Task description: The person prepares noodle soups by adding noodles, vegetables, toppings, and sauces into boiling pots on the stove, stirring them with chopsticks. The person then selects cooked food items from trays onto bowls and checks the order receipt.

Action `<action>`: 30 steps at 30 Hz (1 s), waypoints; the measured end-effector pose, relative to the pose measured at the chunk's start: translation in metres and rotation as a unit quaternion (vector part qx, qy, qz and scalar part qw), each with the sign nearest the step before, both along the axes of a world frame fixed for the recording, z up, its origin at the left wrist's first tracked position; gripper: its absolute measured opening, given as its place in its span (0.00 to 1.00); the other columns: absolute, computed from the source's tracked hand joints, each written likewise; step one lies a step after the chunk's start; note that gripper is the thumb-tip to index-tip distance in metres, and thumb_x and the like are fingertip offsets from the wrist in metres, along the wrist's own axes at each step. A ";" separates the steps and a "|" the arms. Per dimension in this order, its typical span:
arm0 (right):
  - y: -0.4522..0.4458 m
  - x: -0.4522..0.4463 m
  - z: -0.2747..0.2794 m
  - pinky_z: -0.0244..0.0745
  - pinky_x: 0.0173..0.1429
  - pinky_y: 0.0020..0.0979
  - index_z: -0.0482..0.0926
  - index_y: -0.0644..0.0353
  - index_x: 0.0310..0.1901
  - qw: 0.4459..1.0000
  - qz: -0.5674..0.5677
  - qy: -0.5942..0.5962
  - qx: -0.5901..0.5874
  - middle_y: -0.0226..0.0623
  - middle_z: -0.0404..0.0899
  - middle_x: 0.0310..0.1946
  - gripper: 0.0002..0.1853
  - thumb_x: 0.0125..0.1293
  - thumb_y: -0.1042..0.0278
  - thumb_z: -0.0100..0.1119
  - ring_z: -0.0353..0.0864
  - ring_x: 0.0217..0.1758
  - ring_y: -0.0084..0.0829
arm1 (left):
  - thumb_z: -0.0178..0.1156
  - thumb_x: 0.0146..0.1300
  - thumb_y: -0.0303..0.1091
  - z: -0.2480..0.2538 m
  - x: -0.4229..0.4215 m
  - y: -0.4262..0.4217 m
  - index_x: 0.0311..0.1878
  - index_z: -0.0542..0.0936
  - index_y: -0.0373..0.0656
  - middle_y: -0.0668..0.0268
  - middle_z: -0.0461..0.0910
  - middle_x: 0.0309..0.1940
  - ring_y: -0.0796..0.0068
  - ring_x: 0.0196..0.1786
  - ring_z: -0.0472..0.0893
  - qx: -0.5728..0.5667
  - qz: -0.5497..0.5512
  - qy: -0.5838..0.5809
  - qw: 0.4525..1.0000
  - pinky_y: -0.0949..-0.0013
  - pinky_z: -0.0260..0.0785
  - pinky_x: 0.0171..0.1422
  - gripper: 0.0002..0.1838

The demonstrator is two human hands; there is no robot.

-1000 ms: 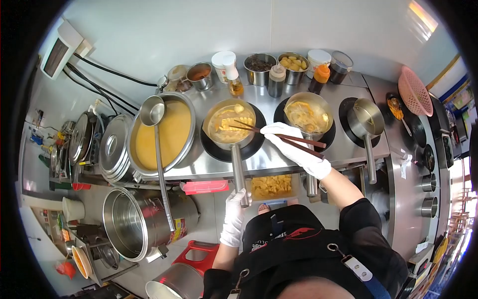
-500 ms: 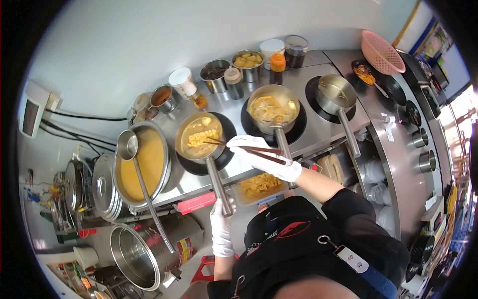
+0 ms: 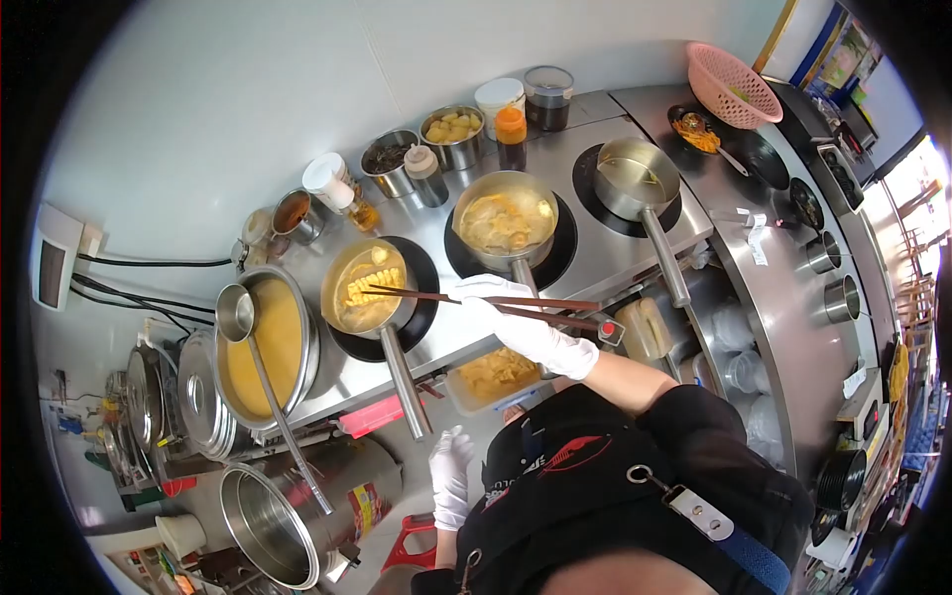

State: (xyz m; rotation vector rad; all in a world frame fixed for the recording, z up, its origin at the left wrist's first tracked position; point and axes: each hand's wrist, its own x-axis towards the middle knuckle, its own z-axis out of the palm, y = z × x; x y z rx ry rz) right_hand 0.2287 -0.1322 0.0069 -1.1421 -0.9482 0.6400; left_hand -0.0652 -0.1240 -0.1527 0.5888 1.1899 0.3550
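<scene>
My right hand, in a white glove, is closed round a pair of dark chopsticks. Their tips touch a piece of corn in the left saucepan, among broth and other food. My left hand, also gloved, is empty below that pan's handle, apart from it, with its fingers loosely bent and slightly apart. A second saucepan of bubbling broth and food stands on the middle burner, near my right hand. A third saucepan, with clear liquid, sits on the right burner.
At left is a large bowl of yellowish broth with a long ladle across it. Jars, bottles and metal pots line the wall. Below the counter are a food tub and a big steel pot.
My left hand has let go of the left saucepan's handle and dropped lower. The chopsticks stay at the corn. The whole view has shifted slightly.
</scene>
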 end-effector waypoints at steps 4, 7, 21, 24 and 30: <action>-0.016 0.005 0.008 0.73 0.50 0.26 0.79 0.65 0.42 0.996 -0.065 0.056 0.029 0.36 0.79 0.41 0.08 0.64 0.74 0.54 0.78 0.45 0.26 | 0.50 0.70 0.39 0.059 0.065 -0.016 0.48 0.79 0.37 0.64 0.81 0.31 0.76 0.29 0.79 0.104 -0.080 -0.038 0.991 0.75 0.71 0.35 0.16; -0.043 0.036 0.016 0.73 0.48 0.26 0.80 0.63 0.42 0.995 -0.093 0.040 -0.002 0.35 0.80 0.41 0.09 0.64 0.70 0.55 0.78 0.44 0.25 | 0.50 0.70 0.38 0.070 0.090 -0.009 0.47 0.79 0.36 0.63 0.81 0.31 0.77 0.29 0.79 0.158 -0.061 -0.063 0.984 0.75 0.71 0.36 0.16; -0.050 0.197 0.028 0.73 0.46 0.32 0.79 0.64 0.37 0.935 -0.130 -0.261 -0.201 0.39 0.81 0.34 0.10 0.64 0.66 0.54 0.80 0.40 0.34 | 0.51 0.69 0.39 0.061 0.111 -0.040 0.47 0.79 0.36 0.64 0.80 0.30 0.77 0.29 0.78 0.146 0.016 -0.012 0.989 0.76 0.72 0.36 0.16; -0.034 0.198 0.012 0.73 0.46 0.32 0.79 0.65 0.37 0.950 -0.122 -0.230 -0.172 0.40 0.81 0.34 0.09 0.63 0.67 0.55 0.80 0.40 0.35 | 0.51 0.69 0.39 0.063 0.111 -0.046 0.47 0.79 0.36 0.64 0.80 0.31 0.77 0.29 0.78 0.148 0.031 -0.001 0.988 0.76 0.72 0.36 0.16; -0.008 0.200 -0.008 0.75 0.44 0.28 0.79 0.65 0.37 0.968 -0.097 -0.185 -0.136 0.37 0.82 0.34 0.10 0.63 0.66 0.57 0.81 0.39 0.28 | 0.52 0.69 0.39 0.061 0.106 -0.054 0.47 0.80 0.37 0.64 0.80 0.31 0.77 0.30 0.78 0.150 0.060 0.011 0.987 0.75 0.71 0.36 0.15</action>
